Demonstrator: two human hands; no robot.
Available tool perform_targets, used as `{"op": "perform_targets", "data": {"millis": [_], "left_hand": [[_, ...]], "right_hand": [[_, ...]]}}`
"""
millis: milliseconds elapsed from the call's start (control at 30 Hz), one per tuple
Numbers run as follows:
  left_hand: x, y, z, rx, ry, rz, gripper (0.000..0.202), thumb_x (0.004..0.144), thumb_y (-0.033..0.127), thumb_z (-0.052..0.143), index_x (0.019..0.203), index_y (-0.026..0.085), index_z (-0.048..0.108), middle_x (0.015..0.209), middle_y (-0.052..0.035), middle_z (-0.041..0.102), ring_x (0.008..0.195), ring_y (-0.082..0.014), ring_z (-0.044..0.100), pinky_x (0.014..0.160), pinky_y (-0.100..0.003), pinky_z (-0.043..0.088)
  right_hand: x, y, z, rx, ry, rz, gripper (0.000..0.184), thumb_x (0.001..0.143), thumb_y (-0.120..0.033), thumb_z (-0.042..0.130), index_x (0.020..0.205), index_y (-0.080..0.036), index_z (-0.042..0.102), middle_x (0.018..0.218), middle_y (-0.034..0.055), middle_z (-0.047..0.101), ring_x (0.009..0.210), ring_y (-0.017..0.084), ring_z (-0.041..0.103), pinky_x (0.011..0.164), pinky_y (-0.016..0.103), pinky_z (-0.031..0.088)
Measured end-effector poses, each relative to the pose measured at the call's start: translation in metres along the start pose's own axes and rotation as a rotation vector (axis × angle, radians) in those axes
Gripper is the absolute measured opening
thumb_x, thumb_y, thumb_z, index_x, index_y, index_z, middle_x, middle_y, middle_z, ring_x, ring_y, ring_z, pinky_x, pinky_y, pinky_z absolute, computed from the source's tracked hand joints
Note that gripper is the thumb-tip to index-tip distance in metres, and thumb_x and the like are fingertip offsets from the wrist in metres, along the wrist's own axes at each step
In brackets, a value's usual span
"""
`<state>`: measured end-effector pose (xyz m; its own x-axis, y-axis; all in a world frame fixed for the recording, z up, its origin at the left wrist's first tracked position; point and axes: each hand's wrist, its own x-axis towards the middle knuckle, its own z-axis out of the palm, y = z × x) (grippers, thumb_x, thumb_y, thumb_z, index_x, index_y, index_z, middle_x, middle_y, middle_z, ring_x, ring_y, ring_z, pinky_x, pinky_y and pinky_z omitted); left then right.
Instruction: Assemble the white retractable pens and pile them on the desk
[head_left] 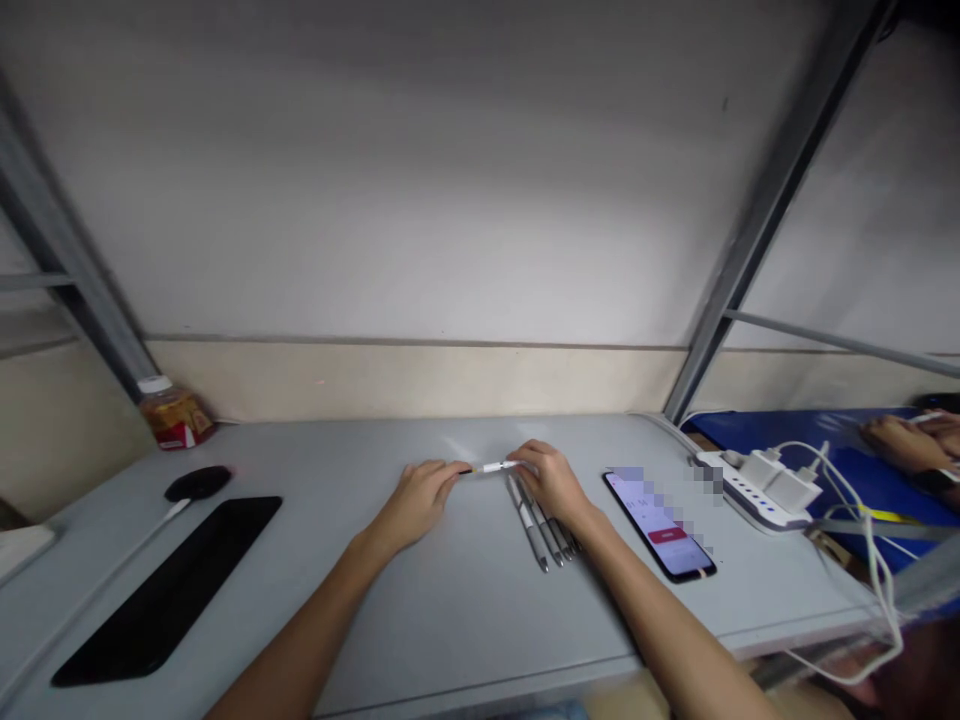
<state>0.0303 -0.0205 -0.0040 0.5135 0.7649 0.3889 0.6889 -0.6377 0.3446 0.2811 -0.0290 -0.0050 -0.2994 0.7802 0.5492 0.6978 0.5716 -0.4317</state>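
Note:
My left hand [417, 500] and my right hand [553, 482] rest on a grey table [420, 620] and together hold a thin white pen [495, 467] lying level between them. The left fingers pinch its dark left end. The right fingers close around its right end. Under and beside the right hand lie several grey pens [538, 530] side by side, pointing toward me.
A phone [660, 525] with a lit screen lies right of my right hand. A white power strip [757, 488] with chargers and cables sits at the right edge. A black pad [169, 590], a black round object [197, 483] and a jar [174, 414] are on the left. Another person's hands [911, 440] are at the far right.

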Motion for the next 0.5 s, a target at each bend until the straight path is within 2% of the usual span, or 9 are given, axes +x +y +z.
{"op": "perform_targets", "data": {"millis": [200,500], "left_hand": [[0.001,-0.005,-0.003,0.022,0.029,-0.069,0.029,0.097,0.030,0.034,0.108,0.027,0.061,0.100,-0.0021,0.069,0.095,-0.0191,0.063,0.087,-0.032,0.042],[-0.001,0.004,0.002,0.041,-0.020,-0.053,0.032,0.098,0.031,0.029,0.108,0.027,0.060,0.097,-0.0018,0.068,0.092,-0.0188,0.061,0.087,-0.034,0.037]], "right_hand": [[0.000,0.013,-0.005,-0.139,0.020,0.028,0.024,0.089,-0.014,0.052,0.102,-0.022,0.070,0.096,0.0067,0.067,0.089,0.020,0.058,0.082,0.030,0.043],[-0.001,0.004,0.005,-0.074,-0.027,-0.016,0.024,0.091,-0.018,0.053,0.106,-0.026,0.070,0.096,0.0064,0.066,0.089,0.020,0.055,0.082,0.032,0.040]]}}
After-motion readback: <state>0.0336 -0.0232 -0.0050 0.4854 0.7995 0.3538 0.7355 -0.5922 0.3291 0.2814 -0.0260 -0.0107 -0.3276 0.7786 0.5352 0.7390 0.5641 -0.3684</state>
